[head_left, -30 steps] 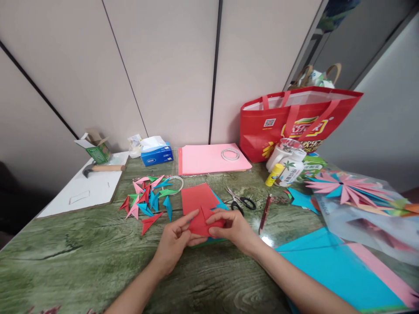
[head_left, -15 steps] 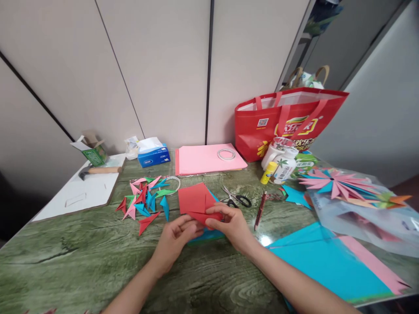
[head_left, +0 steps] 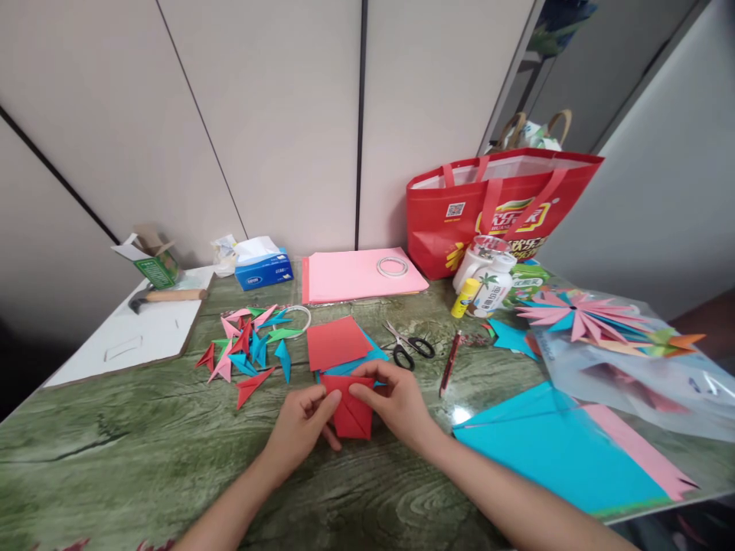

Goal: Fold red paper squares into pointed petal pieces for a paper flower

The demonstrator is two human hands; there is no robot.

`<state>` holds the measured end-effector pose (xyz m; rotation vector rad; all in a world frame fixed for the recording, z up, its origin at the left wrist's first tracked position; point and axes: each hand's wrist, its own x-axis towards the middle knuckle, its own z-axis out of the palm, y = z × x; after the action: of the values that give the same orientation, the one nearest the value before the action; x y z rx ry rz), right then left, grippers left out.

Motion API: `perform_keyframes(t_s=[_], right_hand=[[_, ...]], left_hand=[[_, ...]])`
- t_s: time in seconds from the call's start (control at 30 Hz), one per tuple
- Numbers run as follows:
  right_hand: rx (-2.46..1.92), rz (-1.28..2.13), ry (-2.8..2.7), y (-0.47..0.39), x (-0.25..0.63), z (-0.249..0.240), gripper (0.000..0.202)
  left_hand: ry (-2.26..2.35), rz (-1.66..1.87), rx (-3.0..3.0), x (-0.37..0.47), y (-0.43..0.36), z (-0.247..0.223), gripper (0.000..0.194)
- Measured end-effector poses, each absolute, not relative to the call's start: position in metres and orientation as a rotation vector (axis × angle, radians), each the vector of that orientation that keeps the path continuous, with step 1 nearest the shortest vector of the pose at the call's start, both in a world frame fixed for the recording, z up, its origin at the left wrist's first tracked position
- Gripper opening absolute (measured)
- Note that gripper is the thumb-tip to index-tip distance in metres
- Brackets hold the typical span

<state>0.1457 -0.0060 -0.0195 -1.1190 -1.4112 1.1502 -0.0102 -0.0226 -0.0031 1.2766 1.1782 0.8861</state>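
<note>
Both hands are pinching a folded red paper piece point(head_left: 349, 409) low over the green wood-grain table point(head_left: 143, 451); left hand point(head_left: 302, 428) is gripping its left edge with thumb and fingers, right hand point(head_left: 396, 402) is grasping the right side, fingertips meeting at the top fold. Just behind it, a flat red sheet point(head_left: 334, 341) is lying on blue sheets point(head_left: 367, 358). Left of that, small folded paper darts point(head_left: 246, 348) are sitting in a scattered heap. Scissors point(head_left: 410, 348) and a pen point(head_left: 449, 361) are lying to the right. Farther back, pink paper stack point(head_left: 356, 274) carrying a tape ring point(head_left: 392, 265), tissue box point(head_left: 262, 269), red bag point(head_left: 494, 210).
</note>
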Motion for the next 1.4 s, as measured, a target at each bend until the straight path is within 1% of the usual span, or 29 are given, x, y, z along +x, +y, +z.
perform_keyframes(t_s=[0.2, 0.4, 0.5, 0.57, 0.63, 0.9, 1.07, 1.3, 1.33, 1.37, 1.4], right_hand=[[-1.106, 1.038, -1.457, -0.011, 0.144, -0.018, 0.006], [-1.089, 0.933, -1.548, -0.012, 0.144, -0.016, 0.008], [-1.063, 0.930, -1.579, -0.012, 0.145, -0.015, 0.006], [-1.054, 0.944, -1.591, -0.012, 0.145, -0.016, 0.007], [-1.044, 0.949, -1.613, -0.012, 0.144, -0.018, 0.007], [-1.081, 0.968, -1.620, -0.011, 0.144, -0.016, 0.005], [-1.116, 1.014, -1.594, -0.010, 0.145, -0.017, 0.005], [-1.073, 1.255, -1.417, -0.006, 0.144, -0.024, 0.012], [-1.062, 1.278, -1.385, -0.005, 0.144, -0.025, 0.013], [-1.054, 1.290, -1.354, -0.004, 0.144, -0.026, 0.014], [-1.051, 1.291, -1.329, -0.004, 0.144, -0.027, 0.015]], left_hand=[[1.119, 0.912, 1.140, -0.008, -0.025, -0.009, 0.035], [1.163, 0.914, 1.224, -0.009, -0.025, -0.009, 0.035], [1.267, 1.034, 1.327, -0.011, -0.024, -0.007, 0.029], [1.331, 1.133, 1.315, -0.012, -0.022, -0.005, 0.022], [1.355, 1.185, 1.259, -0.013, -0.021, -0.003, 0.020], [1.312, 1.171, 1.246, -0.016, -0.022, -0.002, 0.015], [1.255, 1.141, 1.219, -0.016, -0.025, -0.002, 0.020], [1.143, 1.118, 1.119, -0.017, -0.022, -0.012, 0.024], [1.149, 1.109, 1.129, -0.016, -0.022, -0.012, 0.025], [1.156, 1.093, 1.145, -0.015, -0.022, -0.011, 0.032], [1.146, 1.070, 1.184, -0.013, -0.023, -0.011, 0.044]])
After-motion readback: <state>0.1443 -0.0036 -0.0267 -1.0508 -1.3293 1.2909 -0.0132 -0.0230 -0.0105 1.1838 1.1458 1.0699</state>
